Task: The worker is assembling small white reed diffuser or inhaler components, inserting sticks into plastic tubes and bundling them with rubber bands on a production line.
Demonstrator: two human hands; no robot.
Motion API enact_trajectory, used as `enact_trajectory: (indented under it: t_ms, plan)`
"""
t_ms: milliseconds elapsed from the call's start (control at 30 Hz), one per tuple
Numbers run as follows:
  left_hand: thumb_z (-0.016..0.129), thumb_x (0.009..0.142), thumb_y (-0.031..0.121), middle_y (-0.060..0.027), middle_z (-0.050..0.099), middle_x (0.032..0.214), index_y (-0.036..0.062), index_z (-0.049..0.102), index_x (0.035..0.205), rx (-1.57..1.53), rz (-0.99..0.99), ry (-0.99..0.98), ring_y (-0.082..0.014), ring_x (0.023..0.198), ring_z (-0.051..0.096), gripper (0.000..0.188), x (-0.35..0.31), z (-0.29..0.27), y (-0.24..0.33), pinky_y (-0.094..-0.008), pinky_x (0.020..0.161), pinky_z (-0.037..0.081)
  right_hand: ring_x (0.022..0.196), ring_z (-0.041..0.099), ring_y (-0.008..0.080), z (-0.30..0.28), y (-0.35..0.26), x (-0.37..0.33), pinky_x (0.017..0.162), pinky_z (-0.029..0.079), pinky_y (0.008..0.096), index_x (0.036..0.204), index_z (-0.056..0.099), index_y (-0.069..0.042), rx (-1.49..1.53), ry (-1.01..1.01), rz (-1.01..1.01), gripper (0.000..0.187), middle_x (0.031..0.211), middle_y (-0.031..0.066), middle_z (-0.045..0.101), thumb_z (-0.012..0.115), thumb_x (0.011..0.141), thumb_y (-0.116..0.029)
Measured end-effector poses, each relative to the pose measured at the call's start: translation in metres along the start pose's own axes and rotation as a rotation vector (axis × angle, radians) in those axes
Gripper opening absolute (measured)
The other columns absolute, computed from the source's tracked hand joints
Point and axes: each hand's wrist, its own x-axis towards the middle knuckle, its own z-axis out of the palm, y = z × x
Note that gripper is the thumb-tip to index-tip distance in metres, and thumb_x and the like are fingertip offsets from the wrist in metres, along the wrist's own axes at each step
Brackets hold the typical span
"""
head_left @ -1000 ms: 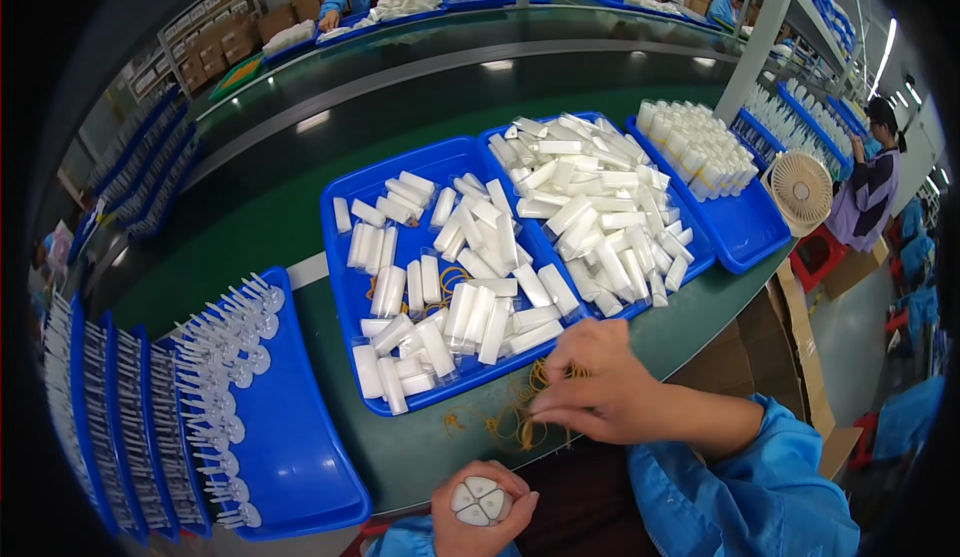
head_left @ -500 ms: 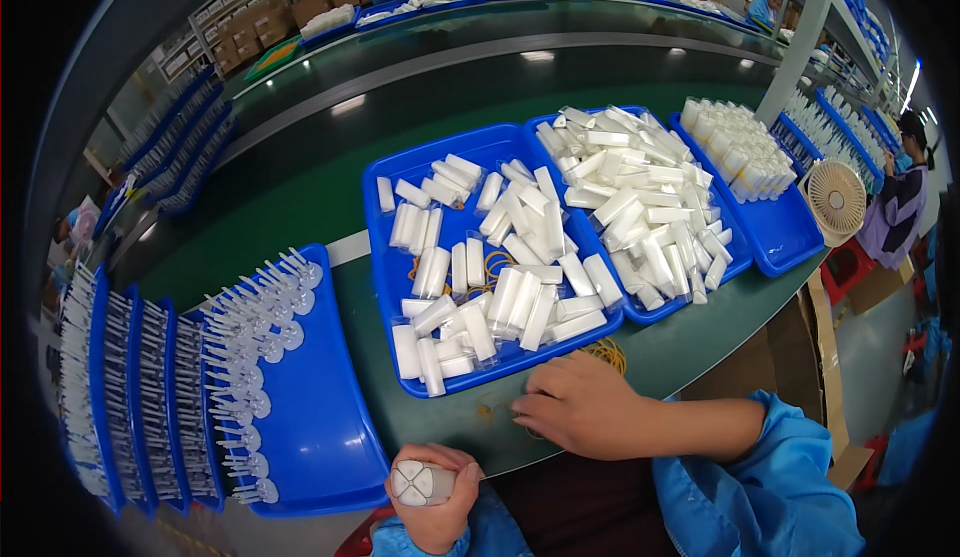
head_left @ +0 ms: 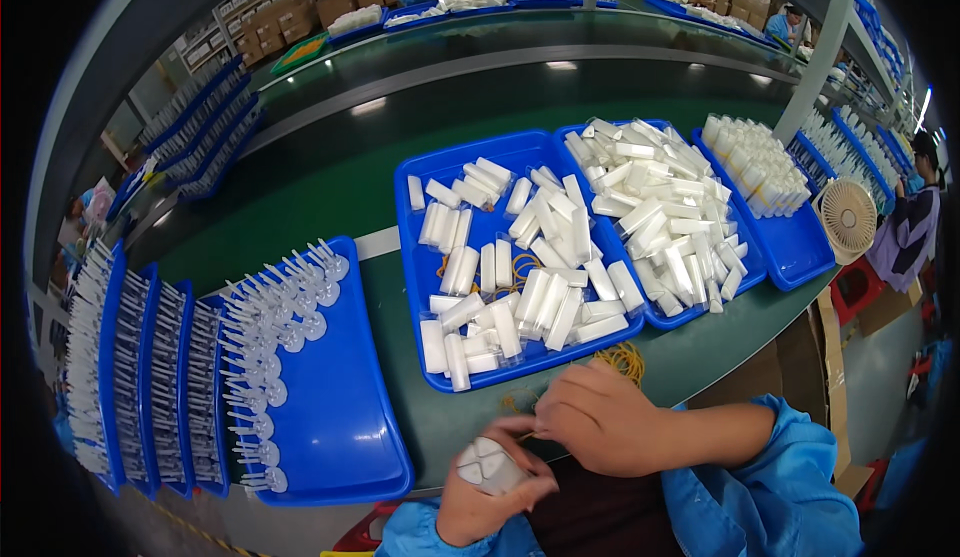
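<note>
My left hand (head_left: 480,502) is closed round a bundle of white wedge-shaped pieces (head_left: 492,465), whose round end faces up and shows a cross of seams. Right beside it, my right hand (head_left: 595,417) has its fingers pinched together. A thin yellowish rubber band (head_left: 528,436) stretches from those fingertips toward the bundle; its far part is hidden by my left fingers, which are slightly blurred. Beyond my right hand lies a loose heap of rubber bands (head_left: 628,359) on the green table (head_left: 400,307).
A blue tray (head_left: 412,257) holds white wrapped pieces and some rubber bands. Another blue tray (head_left: 655,315) is heaped with similar pieces; a third (head_left: 808,267) holds upright bundles. At left, a blue tray (head_left: 340,437) carries clear stemmed parts beside stacked trays. A fan (head_left: 848,219) stands right. Co-workers sit opposite.
My right hand has come from the table to my left hand, with a rubber band now between them. The left hand has moved right with the bundle. The whole view has shifted slightly.
</note>
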Motion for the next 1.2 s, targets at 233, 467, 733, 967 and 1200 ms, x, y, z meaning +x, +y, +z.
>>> enact_trajectory:
  t_ms: [233,467,733,967,1200]
  plan:
    - [0.067,0.070,-0.009,-0.0099,0.055,0.073,0.0028,0.051,0.082,-0.004,0.203,-0.543,-0.0143,0.063,0.052,0.023,-0.005,0.023,0.018,-0.0260,0.057,0.044,0.074,0.053,0.0288,-0.018,0.056,-0.020,0.066,0.044,0.0360,0.093,0.060,-0.005,-0.061,0.185,0.278,0.029,0.082,0.0101,0.055,0.059,0.065,0.004]
    - [0.070,0.068,-0.006,-0.0119,0.055,0.097,0.0048,0.049,0.094,0.346,0.369,0.158,-0.0124,0.071,0.054,0.035,0.015,0.035,0.001,-0.0273,0.064,0.046,0.073,0.054,0.0256,-0.045,0.013,-0.011,0.063,0.045,0.0335,0.095,0.063,-0.006,0.244,0.111,0.072,0.031,0.082,0.0075,0.056,0.060,0.066,0.006]
    - [0.066,0.072,-0.008,-0.0099,0.055,0.079,0.0040,0.048,0.083,-0.305,-0.105,-0.329,-0.0164,0.073,0.054,0.023,0.022,0.029,-0.002,-0.0238,0.061,0.042,0.077,0.053,0.0251,-0.042,0.014,-0.025,0.069,0.044,0.0338,0.095,0.060,-0.004,0.190,0.056,0.057,0.025,0.084,0.0087,0.053,0.057,0.070,0.001]
    - [0.070,0.069,-0.004,-0.0103,0.057,0.087,0.0012,0.036,0.118,0.368,0.206,-0.221,-0.0155,0.071,0.056,0.059,0.025,0.031,-0.011,-0.0291,0.065,0.046,0.061,0.054,0.0195,-0.053,0.041,-0.042,0.075,0.046,0.0384,0.104,0.047,-0.003,2.169,0.218,0.388,0.021,0.064,0.0075,0.052,0.049,0.090,-0.019]
    - [0.068,0.071,-0.003,-0.0080,0.057,0.080,0.0017,-0.011,0.139,0.689,0.222,0.012,-0.0151,0.072,0.057,0.105,0.039,0.041,-0.012,-0.0276,0.067,0.047,0.048,0.049,0.0252,-0.061,-0.027,-0.024,0.049,0.039,0.0329,0.117,0.051,0.003,0.560,-0.311,-0.122,0.034,0.057,0.0118,0.049,0.054,0.087,-0.014]
